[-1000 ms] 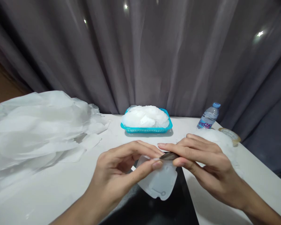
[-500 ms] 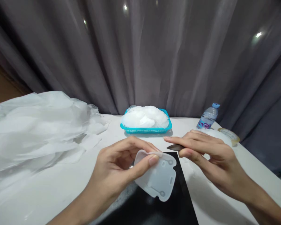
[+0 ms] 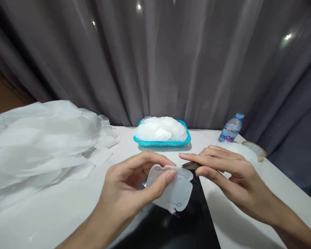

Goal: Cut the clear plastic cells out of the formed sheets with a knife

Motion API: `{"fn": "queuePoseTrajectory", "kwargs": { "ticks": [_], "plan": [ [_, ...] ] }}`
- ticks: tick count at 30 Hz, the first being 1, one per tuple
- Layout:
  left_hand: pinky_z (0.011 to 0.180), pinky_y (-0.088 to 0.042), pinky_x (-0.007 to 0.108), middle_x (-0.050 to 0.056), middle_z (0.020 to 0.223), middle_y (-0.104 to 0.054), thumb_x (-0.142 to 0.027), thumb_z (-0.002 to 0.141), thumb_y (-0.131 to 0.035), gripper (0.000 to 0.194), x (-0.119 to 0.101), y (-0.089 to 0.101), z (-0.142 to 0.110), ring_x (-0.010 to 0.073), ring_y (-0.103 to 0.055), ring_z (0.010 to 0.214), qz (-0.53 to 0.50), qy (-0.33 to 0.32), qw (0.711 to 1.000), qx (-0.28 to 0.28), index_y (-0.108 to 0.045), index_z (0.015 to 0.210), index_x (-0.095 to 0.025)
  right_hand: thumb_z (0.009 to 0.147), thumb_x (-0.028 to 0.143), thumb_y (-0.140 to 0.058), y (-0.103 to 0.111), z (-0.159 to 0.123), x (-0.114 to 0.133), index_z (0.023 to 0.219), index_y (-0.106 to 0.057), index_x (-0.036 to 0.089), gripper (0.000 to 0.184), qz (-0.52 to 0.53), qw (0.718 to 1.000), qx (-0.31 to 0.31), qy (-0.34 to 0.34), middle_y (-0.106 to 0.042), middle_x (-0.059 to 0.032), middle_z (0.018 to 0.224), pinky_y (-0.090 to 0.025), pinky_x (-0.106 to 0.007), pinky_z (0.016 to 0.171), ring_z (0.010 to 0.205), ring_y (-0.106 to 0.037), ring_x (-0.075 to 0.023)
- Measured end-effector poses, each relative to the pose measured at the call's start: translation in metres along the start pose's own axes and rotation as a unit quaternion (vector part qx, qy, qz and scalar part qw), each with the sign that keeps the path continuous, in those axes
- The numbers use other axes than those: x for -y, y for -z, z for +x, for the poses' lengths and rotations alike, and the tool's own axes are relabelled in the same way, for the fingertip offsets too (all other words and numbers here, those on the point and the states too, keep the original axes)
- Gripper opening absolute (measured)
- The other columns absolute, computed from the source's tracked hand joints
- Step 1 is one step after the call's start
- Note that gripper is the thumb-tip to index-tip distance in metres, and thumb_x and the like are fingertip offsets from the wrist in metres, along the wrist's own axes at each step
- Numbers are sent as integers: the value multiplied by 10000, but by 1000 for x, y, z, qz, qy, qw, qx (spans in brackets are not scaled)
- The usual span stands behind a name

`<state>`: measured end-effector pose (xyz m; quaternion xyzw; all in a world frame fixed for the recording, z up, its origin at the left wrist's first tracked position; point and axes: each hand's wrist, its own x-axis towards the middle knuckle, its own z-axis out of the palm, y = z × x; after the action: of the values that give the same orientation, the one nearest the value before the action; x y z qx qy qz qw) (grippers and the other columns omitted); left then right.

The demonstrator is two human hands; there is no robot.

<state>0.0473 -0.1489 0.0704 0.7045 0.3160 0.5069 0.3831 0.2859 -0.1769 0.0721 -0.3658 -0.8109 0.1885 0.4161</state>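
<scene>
A translucent white plastic piece with rounded corners and small notches is pinched between the thumb and fingers of my left hand. It is tilted above a black mat. In my right hand is a dark pointed blade, its handle hidden by the fingers. The right index finger lies stretched along the blade. The blade's tip is at the upper edge of the plastic piece; whether it touches, I cannot tell. A small sliver hangs at the piece's lower edge.
A turquoise basket holding white fluffy material stands at the back of the white table. Crumpled white sheets are heaped at left. At right are a water bottle, a tape roll and a white bundle. A grey curtain hangs behind.
The plastic piece has tilted, its lower edge rising a little. My right hand has moved slightly left, bringing the blade's tip to the piece's upper edge.
</scene>
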Motion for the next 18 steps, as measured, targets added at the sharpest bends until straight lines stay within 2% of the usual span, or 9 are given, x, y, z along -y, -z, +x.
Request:
{"fn": "queuePoseTrajectory", "kwargs": {
  "ticks": [8, 18],
  "plan": [
    [641, -603, 157, -35, 788, -785, -131, 826, -790, 133, -2, -1, -1, 131, -739, 722, 23, -22, 999, -31, -794, 820, -264, 1084, 286, -583, -1, 0, 0, 1447, -632, 394, 381, -3, 1000, 5, -5, -710, 32, 940, -502, -293, 850, 870, -626, -145],
    [707, -617, 187, -30, 845, -792, -84, 837, -784, 199, 2, 1, -3, 151, -758, 799, 15, -34, 999, -18, -798, 883, -277, 1080, 273, -591, 0, -1, 0, 1463, -613, 392, 402, -25, 1000, 5, 10, -740, 38, 996, -492, -300, 858, 905, -639, -152]
  ]
}}
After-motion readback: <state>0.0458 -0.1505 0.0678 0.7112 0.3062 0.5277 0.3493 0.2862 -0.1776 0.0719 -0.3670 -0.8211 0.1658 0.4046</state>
